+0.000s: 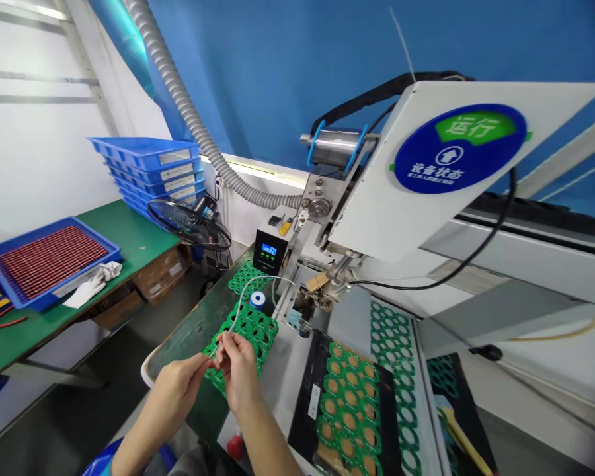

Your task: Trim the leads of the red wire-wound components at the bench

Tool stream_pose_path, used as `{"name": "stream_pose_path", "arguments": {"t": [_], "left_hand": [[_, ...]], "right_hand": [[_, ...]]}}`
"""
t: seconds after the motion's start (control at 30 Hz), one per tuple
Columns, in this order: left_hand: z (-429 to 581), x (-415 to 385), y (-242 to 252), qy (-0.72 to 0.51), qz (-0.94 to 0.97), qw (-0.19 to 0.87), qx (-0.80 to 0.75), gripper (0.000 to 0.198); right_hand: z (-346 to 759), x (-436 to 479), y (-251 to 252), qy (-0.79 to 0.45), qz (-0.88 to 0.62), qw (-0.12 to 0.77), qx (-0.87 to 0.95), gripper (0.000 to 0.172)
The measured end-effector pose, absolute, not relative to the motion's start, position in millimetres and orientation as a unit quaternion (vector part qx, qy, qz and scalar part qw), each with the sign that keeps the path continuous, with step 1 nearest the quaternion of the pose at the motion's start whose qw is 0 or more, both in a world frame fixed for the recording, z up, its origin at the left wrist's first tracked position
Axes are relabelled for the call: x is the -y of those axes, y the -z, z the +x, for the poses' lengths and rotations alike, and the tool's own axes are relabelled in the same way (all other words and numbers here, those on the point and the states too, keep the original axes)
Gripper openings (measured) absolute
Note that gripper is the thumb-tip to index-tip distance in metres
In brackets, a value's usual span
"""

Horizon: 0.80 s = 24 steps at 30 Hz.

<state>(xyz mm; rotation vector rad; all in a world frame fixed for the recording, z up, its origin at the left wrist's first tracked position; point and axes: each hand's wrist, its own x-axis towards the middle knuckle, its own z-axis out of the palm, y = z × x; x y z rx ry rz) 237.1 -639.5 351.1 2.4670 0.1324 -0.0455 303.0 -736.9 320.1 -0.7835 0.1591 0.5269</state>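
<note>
A thin white tube (250,283) arches from the soldering machine's head (320,291) down to my hands. My right hand (238,370) pinches it near its lower end, fingertips closed. Right beside it, my left hand (181,383) is closed in a pinch, its fingertips against those of the right; what lies between them is too small to make out. Below and behind both hands, a stack of green ring-patterned circuit panels (258,330) lies on the green bench. A small blue-and-white spool (257,300) stands by the stack's far edge.
Green panels with round tan centres (350,403) lie in a black fixture at right. A red knob (235,447) sits near my right forearm. Behind stand a control box (269,252) and a black fan (191,221). Blue trays (151,162) are stacked on the left bench.
</note>
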Motion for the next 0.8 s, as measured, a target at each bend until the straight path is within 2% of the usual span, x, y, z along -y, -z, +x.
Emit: {"name": "stream_pose_path", "arguments": {"t": [0.33, 0.47, 0.8], "left_hand": [[237.8, 646.2, -354.3, 0.042, 0.952, 0.299, -0.042, 0.035], [225.4, 646.6, -354.6, 0.042, 0.934, 0.351, -0.044, 0.037], [200.0, 646.5, -386.2, 0.036, 0.928, 0.364, -0.067, 0.039]], "right_hand": [[304.8, 743.6, -323.4, -0.219, -0.364, 0.9, -0.095, 0.026], [318.5, 759.5, -323.3, -0.164, -0.338, 0.916, -0.138, 0.03], [324.5, 764.9, -323.1, -0.231, -0.295, 0.918, -0.129, 0.024]]}}
